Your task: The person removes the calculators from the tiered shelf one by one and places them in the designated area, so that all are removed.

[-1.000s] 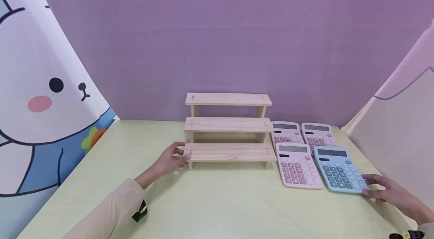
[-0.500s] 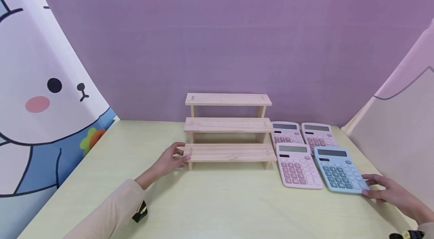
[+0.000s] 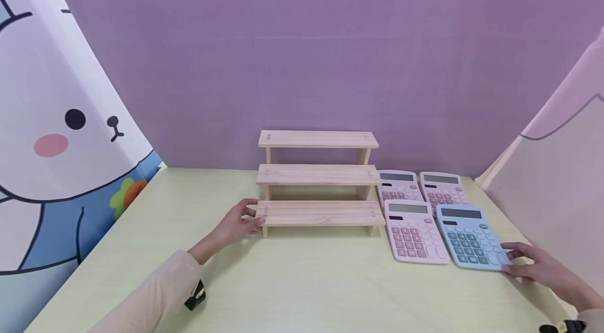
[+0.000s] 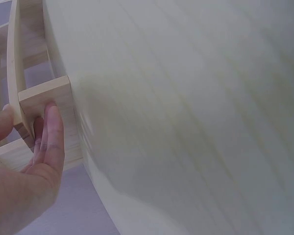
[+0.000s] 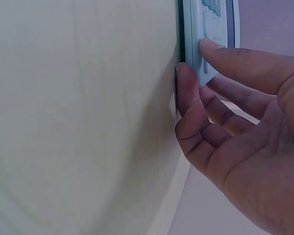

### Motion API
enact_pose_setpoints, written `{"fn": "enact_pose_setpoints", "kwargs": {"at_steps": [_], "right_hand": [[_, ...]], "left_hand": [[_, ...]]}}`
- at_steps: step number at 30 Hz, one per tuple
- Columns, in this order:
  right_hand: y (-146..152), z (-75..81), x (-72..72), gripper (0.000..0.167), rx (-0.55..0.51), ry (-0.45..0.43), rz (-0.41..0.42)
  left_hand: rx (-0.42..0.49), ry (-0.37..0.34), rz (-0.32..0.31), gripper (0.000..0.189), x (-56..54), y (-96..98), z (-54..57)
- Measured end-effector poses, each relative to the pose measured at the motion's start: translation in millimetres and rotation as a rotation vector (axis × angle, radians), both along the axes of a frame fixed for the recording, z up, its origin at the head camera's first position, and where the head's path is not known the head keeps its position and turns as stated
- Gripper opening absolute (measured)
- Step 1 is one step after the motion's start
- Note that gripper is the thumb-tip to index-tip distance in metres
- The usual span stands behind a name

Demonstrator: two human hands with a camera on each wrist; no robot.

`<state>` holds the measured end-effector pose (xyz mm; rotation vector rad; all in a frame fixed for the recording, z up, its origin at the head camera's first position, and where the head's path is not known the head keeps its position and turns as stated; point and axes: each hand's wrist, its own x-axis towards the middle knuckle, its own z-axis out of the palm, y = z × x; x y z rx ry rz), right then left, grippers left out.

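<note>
A three-tier wooden display stand (image 3: pixel 321 212) stands at the back middle of the table. My left hand (image 3: pixel 236 224) holds the left end of its lowest step. In the left wrist view, the thumb lies on the step's upper face and the fingers (image 4: pixel 53 132) reach in beneath it, by the side leg. To the stand's right lies a blue calculator (image 3: pixel 473 241), and my right hand (image 3: pixel 542 270) pinches its lower right corner. The right wrist view shows the thumb (image 5: pixel 220 51) on its keypad face and fingertips at its underside, close to the tabletop.
Three pink calculators lie by the blue one: a front pink calculator (image 3: pixel 415 236), a back left one (image 3: pixel 398 181) partly hidden behind the stand, and a back right one (image 3: pixel 442 183). A purple cloth (image 3: pixel 311 60) hangs behind the pale table (image 3: pixel 302 280), with a cartoon-printed cloth (image 3: pixel 94 165) at left.
The blue calculator and my right hand have shifted slightly to the left. My left hand keeps its hold on the stand, which stays in place.
</note>
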<state>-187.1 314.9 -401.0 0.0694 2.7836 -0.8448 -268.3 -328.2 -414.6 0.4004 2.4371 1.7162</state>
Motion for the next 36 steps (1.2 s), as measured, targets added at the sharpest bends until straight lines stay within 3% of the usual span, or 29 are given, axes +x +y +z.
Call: {"fn": "enact_pose_setpoints", "kwargs": {"at_steps": [16, 23, 27, 29, 32, 36], "right_hand": [[-4.1, 2.2, 0.0, 0.068, -0.014, -0.02, -0.029], [-1.4, -1.0, 5.9, 0.057, -0.033, 0.124, -0.018], [-4.6, 1.8, 7.0, 0.054, -0.037, 0.154, -0.034], [-6.6, 3.4, 6.8, 0.044, -0.062, 0.179, -0.047], [-8.7, 4.6, 6.2, 0.025, -0.124, 0.238, -0.04], [-14.0, 8.8, 3.3, 0.024, -0.142, 0.285, -0.031]], "left_hand": [[0.004, 0.005, -0.017, 0.054, 0.7, -0.5, 2.0], [0.003, 0.001, -0.009, 0.056, -0.4, -0.7, 1.6], [-0.015, -0.004, -0.01, 0.057, -0.3, -2.4, 2.8], [-0.018, -0.012, -0.009, 0.058, -0.4, -3.8, 3.7], [-0.024, -0.014, -0.035, 0.061, -0.6, -6.8, 5.2], [-0.037, -0.017, -0.07, 0.063, -1.2, -11.5, 7.1]]}}
